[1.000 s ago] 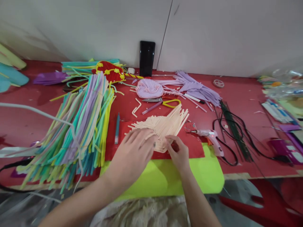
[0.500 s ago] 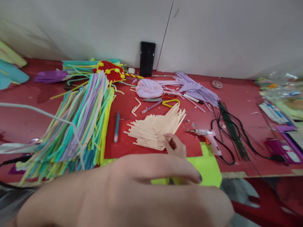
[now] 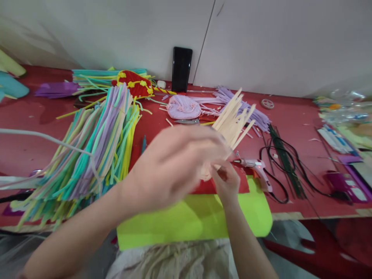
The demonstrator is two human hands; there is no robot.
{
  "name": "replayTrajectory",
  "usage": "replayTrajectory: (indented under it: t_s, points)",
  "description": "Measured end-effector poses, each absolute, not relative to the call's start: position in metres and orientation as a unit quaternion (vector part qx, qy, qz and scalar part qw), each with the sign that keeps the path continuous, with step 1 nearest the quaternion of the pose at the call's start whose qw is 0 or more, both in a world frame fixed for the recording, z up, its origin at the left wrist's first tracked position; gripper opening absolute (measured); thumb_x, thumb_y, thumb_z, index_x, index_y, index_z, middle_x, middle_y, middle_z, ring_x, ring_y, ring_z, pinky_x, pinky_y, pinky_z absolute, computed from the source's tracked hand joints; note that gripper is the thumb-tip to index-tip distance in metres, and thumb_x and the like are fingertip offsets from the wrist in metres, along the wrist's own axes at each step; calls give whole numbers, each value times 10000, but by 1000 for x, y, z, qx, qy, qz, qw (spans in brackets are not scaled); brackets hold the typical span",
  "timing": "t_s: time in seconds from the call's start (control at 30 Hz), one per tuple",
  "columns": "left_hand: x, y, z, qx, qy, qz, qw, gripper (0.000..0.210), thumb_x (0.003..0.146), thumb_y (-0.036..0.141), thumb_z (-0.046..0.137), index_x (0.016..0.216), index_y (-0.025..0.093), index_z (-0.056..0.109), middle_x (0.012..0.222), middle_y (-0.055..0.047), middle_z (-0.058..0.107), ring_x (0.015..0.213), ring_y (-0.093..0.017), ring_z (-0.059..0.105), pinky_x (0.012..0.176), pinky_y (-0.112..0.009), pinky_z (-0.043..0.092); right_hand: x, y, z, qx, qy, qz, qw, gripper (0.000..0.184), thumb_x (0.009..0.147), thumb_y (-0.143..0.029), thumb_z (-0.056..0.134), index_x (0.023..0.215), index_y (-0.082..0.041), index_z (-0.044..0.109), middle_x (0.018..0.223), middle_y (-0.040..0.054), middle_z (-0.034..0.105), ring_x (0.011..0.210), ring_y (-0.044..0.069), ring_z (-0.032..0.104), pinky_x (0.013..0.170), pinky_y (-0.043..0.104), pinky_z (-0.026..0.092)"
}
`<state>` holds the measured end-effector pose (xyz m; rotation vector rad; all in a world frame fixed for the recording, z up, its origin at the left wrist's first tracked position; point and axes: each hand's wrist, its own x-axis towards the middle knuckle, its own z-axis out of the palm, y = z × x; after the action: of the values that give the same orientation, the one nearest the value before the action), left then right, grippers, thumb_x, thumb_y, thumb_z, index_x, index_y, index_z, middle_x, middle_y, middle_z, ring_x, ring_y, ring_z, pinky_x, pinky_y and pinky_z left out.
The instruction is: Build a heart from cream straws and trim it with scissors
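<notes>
A bundle of cream pipe cleaners (image 3: 232, 120), joined side by side, rises tilted toward the back right, its loose ends fanned out. My right hand (image 3: 228, 180) pinches its lower end between thumb and fingers. In front of the piece is my left hand (image 3: 174, 166), smeared by motion. Its fingertips are close to the piece, but whether they touch it I cannot tell. Much of the piece is hidden behind that hand. Beneath both hands lie a red sheet (image 3: 244, 186) and a lime-green mat (image 3: 174, 226).
A heap of coloured pipe cleaners (image 3: 95, 143) lies left. A pink glue gun (image 3: 260, 172) with a black cord rests right. Behind are scissors (image 3: 187, 121), a lilac pipe-cleaner piece (image 3: 183, 107), lilac pipe cleaners (image 3: 258, 114) and a phone (image 3: 181, 69) leaning on the wall.
The cream piece has been lifted off the red sheet and turned upward to the right in my right hand. My left hand has moved from the near foreground up over it.
</notes>
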<state>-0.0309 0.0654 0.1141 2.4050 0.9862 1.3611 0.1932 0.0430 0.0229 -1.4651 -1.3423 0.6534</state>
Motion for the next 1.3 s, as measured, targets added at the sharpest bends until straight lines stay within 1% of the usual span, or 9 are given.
replayTrajectory:
  t_s: [0.13, 0.27, 0.4, 0.53, 0.7, 0.87, 1.0, 1.1, 1.3]
  points:
    - [-32, 121, 99, 701, 434, 550, 130, 387, 892, 327, 581, 1268, 255, 527, 1309, -79, 567, 1261, -231, 511, 1086, -426, 407, 186, 75, 44, -572, -521, 245, 585, 135, 803, -323, 699, 904, -236, 674, 688, -37, 567, 520, 77, 436, 487, 216, 373]
    - [-34, 140, 41, 534, 459, 635, 317, 510, 851, 460, 626, 1297, 258, 482, 1400, -102, 512, 1338, -235, 457, 1109, -409, 376, 174, 106, 46, -530, -469, 249, 661, 165, 808, -316, 688, 948, -240, 645, 731, -35, 556, 609, 89, 496, 560, 223, 423]
    - [-31, 140, 22, 341, 438, 601, 575, 416, 864, 473, 597, 1178, 202, 561, 1213, -121, 656, 1171, -222, 614, 1029, -384, 464, 166, 113, 32, -533, -435, 258, 678, 171, 797, -325, 682, 924, -228, 621, 832, -15, 607, 674, 95, 537, 611, 234, 470]
    - [-30, 138, 29, 286, 387, 587, 651, 263, 819, 340, 680, 1038, 211, 610, 1038, -56, 729, 976, -164, 695, 863, -278, 548, 165, 105, 24, -532, -421, 304, 669, 206, 805, -344, 678, 973, -241, 616, 890, -5, 633, 708, 106, 567, 609, 239, 491]
    - [-34, 138, 28, 273, 369, 606, 650, 218, 736, 273, 767, 897, 204, 637, 841, 15, 727, 786, -104, 704, 700, -180, 552, 162, 100, 27, -500, -421, 356, 668, 702, 813, -343, 680, 1430, -353, 347, 1234, 39, 610, 899, 143, 634, 766, 309, 554]
    - [-31, 138, 26, 282, 371, 593, 657, 260, 664, 316, 819, 820, 173, 668, 726, 21, 699, 631, -84, 662, 644, -182, 559, 157, 99, 32, -499, -430, 401, 637, 999, 816, -354, 679, 1534, -364, -16, 1038, 9, 706, 849, 135, 665, 891, 355, 546]
    - [-31, 138, 24, 301, 395, 581, 645, 298, 636, 350, 830, 834, 181, 684, 753, 6, 711, 627, -103, 655, 628, -221, 571, 162, 101, 28, -477, -399, 439, 648, 812, 772, -350, 718, 1473, -329, 310, 1135, 25, 700, 1034, 175, 669, 998, 402, 505]
    - [-32, 137, 23, 333, 405, 565, 637, 308, 639, 377, 828, 838, 188, 688, 752, 5, 709, 632, -105, 651, 623, -221, 563, 166, 104, 22, -466, -352, 523, 621, 539, 722, -403, 754, 1214, -235, 611, 1154, 72, 703, 1101, 247, 655, 954, 437, 543]
    - [-30, 136, 21, 380, 414, 549, 619, 327, 661, 432, 807, 847, 189, 690, 766, -12, 711, 643, -119, 650, 627, -236, 563, 160, 104, 18, -460, -322, 544, 623, 469, 620, -321, 839, 1049, -201, 694, 1127, 57, 721, 1139, 260, 640, 1015, 459, 520]
